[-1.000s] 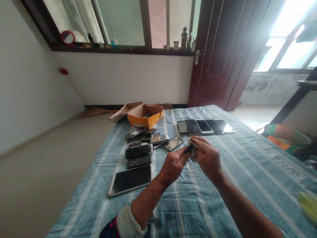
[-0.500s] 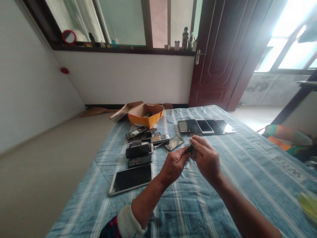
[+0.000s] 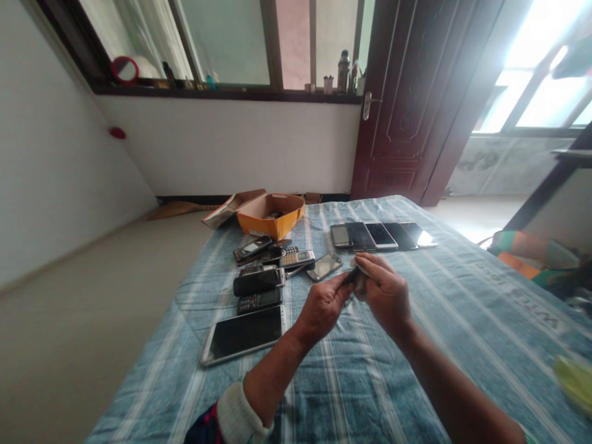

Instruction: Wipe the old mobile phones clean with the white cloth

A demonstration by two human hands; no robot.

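Over the middle of the bed, my left hand (image 3: 321,303) pinches a small dark mobile phone (image 3: 352,275), seen nearly edge-on and mostly covered by fingers. My right hand (image 3: 383,288) is closed against the phone's other side. Between its fingers shows a bit of a greyish cloth (image 3: 359,287), largely hidden. Just beyond my hands lies a grey phone (image 3: 325,266) with a pale screen. Left of them is a loose pile of old phones, including a keypad phone (image 3: 296,258) and a black phone (image 3: 258,282). Nearest me rests a white-framed tablet (image 3: 243,335).
Striped blue cloth (image 3: 342,382) covers the bed. An open orange box (image 3: 272,227) stands at its far edge with something dark inside. Several smartphones (image 3: 382,236) lie in a row at the back right. A yellow item (image 3: 573,383) sits at the right edge.
My fingers shift very slightly on the phone, with both hands staying in the same place. The view has moved a little; the things on the bed lie as before.
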